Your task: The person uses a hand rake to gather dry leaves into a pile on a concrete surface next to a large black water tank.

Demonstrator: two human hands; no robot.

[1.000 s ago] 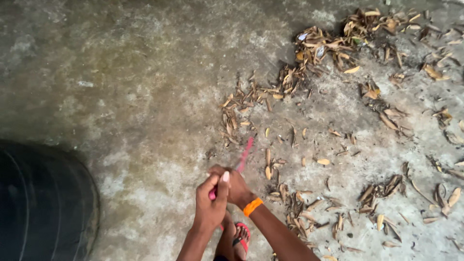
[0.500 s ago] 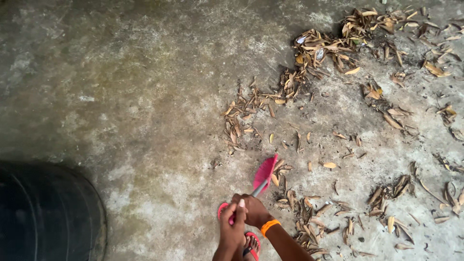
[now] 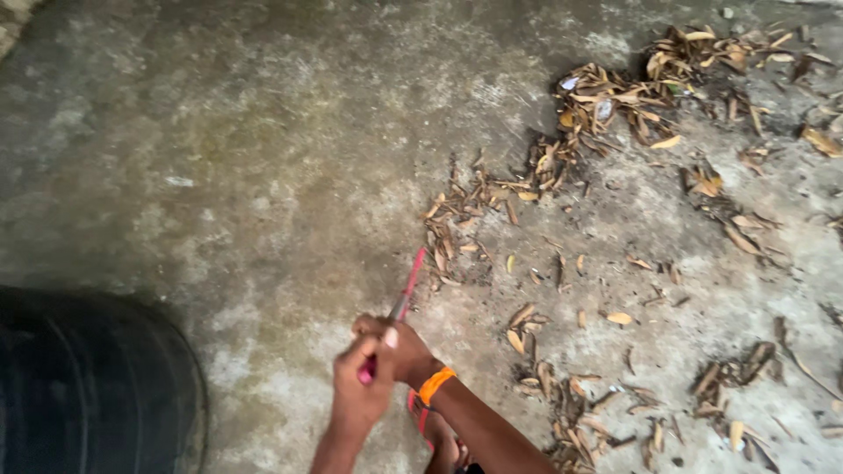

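Note:
Both my hands grip a long-handled tool with a pink head, held out in front of me over the concrete ground. My left hand holds the pink end of the handle nearest me. My right hand, with an orange wristband, is wrapped around the handle just ahead of it. The pink head is blurred and seen edge-on, close to the left edge of a scatter of dry leaves.
Dry brown leaves lie in clumps at the upper right and lower right. A large black tyre-like object fills the lower left corner. My foot in a red sandal is under my arms.
The tool's pink head has swung from the leaves on the right toward the left and now shows edge-on. My hands have risen and shifted left with it.

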